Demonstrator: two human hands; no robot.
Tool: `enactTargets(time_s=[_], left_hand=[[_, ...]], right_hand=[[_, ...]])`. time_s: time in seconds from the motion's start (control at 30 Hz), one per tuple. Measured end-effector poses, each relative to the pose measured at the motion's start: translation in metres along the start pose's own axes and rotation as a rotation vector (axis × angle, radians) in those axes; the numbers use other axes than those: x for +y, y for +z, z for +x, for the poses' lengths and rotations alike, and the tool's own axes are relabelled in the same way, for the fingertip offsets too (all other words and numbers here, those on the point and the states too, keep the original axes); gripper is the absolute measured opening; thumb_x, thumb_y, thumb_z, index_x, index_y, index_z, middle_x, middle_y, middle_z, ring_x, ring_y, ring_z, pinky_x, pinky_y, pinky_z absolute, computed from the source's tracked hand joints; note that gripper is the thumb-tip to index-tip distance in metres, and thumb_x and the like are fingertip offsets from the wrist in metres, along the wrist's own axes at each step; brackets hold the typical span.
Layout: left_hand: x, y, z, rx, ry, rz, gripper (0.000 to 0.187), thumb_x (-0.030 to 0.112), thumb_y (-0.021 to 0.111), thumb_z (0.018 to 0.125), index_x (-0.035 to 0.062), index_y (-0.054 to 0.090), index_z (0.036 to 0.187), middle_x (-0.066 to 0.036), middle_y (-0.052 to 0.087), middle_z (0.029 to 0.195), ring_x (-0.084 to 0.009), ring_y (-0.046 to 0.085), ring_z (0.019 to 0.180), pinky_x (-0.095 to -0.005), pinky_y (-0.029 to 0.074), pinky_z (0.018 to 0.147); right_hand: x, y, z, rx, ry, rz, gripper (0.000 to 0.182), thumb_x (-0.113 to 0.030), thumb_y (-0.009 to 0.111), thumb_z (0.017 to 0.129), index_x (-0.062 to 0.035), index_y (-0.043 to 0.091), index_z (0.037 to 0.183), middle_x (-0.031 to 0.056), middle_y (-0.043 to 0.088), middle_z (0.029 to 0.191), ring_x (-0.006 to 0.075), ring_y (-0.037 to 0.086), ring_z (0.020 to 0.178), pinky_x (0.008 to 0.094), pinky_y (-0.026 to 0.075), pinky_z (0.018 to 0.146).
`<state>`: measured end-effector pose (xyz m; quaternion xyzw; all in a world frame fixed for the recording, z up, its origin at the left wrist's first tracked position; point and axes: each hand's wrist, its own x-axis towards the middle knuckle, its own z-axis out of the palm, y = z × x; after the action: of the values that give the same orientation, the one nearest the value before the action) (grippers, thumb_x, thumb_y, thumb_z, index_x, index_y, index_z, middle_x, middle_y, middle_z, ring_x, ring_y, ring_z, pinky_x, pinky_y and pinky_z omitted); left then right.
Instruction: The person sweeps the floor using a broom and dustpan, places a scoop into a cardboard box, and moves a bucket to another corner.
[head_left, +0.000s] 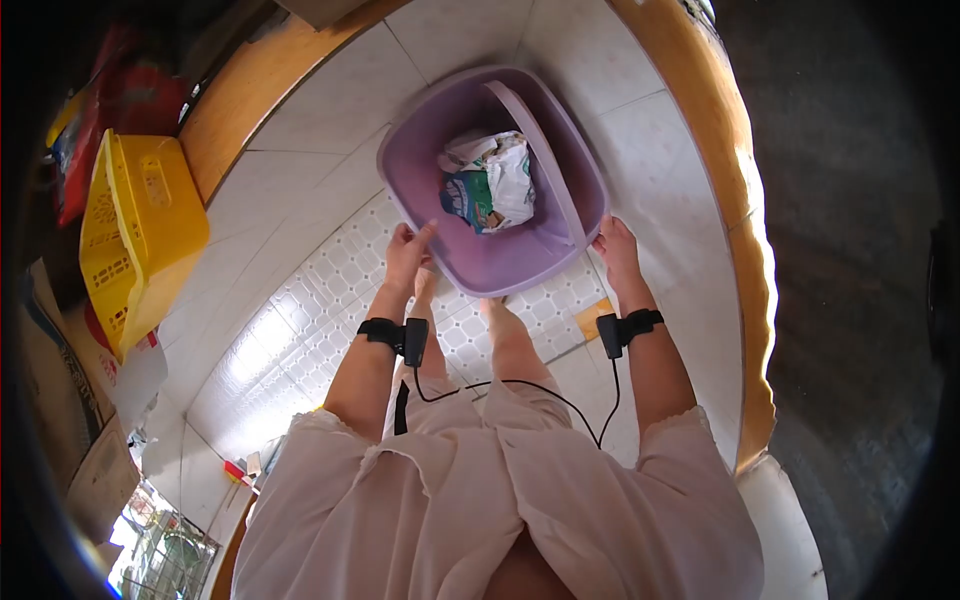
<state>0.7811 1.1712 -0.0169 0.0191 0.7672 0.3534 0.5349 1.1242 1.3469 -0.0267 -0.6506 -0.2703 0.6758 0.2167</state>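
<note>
A purple plastic tub (560, 150) is in front of me, over the white tiled floor. Inside it lies a crumpled white and green bag (490, 183). My left hand (408, 255) grips the tub's near-left rim. My right hand (617, 250) grips its near-right rim. Both wrists wear black bands with a cable running between them.
A yellow slotted crate (140, 220) stands at the left beside red items and cardboard boxes (90, 470). An orange-brown curb (730, 130) borders the tiled floor at the right, with dark rough ground beyond. My legs and feet are under the tub.
</note>
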Motion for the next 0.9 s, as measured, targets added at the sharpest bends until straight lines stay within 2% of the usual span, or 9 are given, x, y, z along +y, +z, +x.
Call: enactTargets(time_s=[0.2,0.27,0.3,0.33,0.43,0.57,0.7,0.77,0.9], left_hand=[[0.003,-0.002,0.009,-0.069,-0.135,-0.064,0.056,0.041,0.076,0.084,0.0081,0.057,0.125,-0.004,0.068,0.106,-0.016,0.067,0.089,-0.0328,0.054,0.079],[0.001,0.001,0.01,-0.071,-0.132,-0.077,0.053,0.037,0.074,0.086,0.0081,0.056,0.127,-0.004,0.068,0.106,-0.0166,0.067,0.09,-0.0337,0.054,0.08],[0.0,0.003,0.01,-0.066,-0.109,-0.101,0.05,0.031,0.071,0.087,0.0034,0.055,0.126,-0.007,0.068,0.104,-0.0182,0.067,0.087,-0.0317,0.054,0.076],[-0.001,0.005,0.01,-0.06,-0.087,-0.126,0.048,0.024,0.069,0.088,-0.0013,0.054,0.125,-0.01,0.067,0.103,-0.0199,0.068,0.085,-0.0298,0.054,0.071],[-0.006,-0.003,0.017,-0.142,-0.127,-0.024,0.047,0.024,0.066,0.089,0.0034,0.054,0.129,-0.006,0.067,0.106,-0.0172,0.067,0.088,-0.0302,0.055,0.078],[-0.016,-0.008,0.006,-0.128,-0.126,-0.041,0.045,0.017,0.061,0.087,0.0014,0.057,0.128,-0.007,0.068,0.109,-0.018,0.068,0.09,-0.03,0.055,0.075],[-0.023,-0.01,-0.015,-0.092,-0.157,-0.108,0.055,0.012,0.057,0.086,0.0018,0.05,0.139,-0.009,0.066,0.121,-0.0188,0.067,0.095,-0.0302,0.056,0.077],[-0.032,-0.008,-0.023,-0.054,-0.171,-0.174,0.053,0.008,0.057,0.086,0.0003,0.05,0.138,-0.01,0.066,0.122,-0.02,0.067,0.099,-0.0311,0.055,0.079],[-0.051,-0.013,-0.018,-0.049,-0.19,-0.257,0.059,0.0,0.055,0.086,-0.0003,0.044,0.144,-0.012,0.063,0.131,-0.0225,0.063,0.111,-0.0334,0.054,0.088]], right_hand=[[0.013,-0.02,-0.009,-0.128,0.111,-0.011,0.039,-0.04,0.055,0.103,-0.0039,0.061,0.116,0.0016,0.065,0.104,0.0107,0.06,0.093,0.0278,0.048,0.088],[0.01,-0.02,-0.01,-0.169,0.105,-0.015,0.042,-0.043,0.056,0.102,-0.0046,0.06,0.119,0.001,0.065,0.105,0.0106,0.059,0.096,0.0295,0.047,0.091],[0.009,-0.022,-0.009,-0.165,0.107,-0.014,0.042,-0.043,0.056,0.102,-0.0046,0.06,0.119,0.001,0.065,0.105,0.0106,0.059,0.096,0.0295,0.047,0.091],[0.008,-0.023,-0.008,-0.186,0.105,-0.03,0.044,-0.044,0.054,0.102,-0.0039,0.06,0.119,0.003,0.065,0.106,0.0122,0.06,0.097,0.031,0.047,0.092],[-0.004,-0.025,-0.008,-0.209,0.109,-0.052,0.049,-0.048,0.049,0.103,-0.0026,0.06,0.119,0.0078,0.066,0.11,0.0159,0.061,0.101,0.0335,0.048,0.094],[-0.004,-0.033,0.008,-0.252,0.221,-0.072,0.063,-0.056,0.038,0.104,0.0008,0.059,0.122,0.0155,0.066,0.115,0.0213,0.062,0.109,0.036,0.049,0.096],[0.005,-0.037,0.046,-0.302,0.262,-0.105,0.067,-0.057,0.036,0.104,0.0008,0.058,0.128,0.014,0.067,0.115,0.0207,0.062,0.107,0.0361,0.047,0.097],[-0.011,-0.021,0.075,-0.332,0.081,-0.328,0.071,-0.056,0.034,0.104,0.0054,0.052,0.135,0.0172,0.061,0.129,0.0254,0.058,0.12,0.0383,0.042,0.105],[-0.031,0.046,0.126,-0.359,-0.039,-0.511,0.073,-0.056,0.037,0.104,0.0057,0.045,0.142,0.0178,0.055,0.138,0.0264,0.053,0.127,0.0384,0.04,0.107]])
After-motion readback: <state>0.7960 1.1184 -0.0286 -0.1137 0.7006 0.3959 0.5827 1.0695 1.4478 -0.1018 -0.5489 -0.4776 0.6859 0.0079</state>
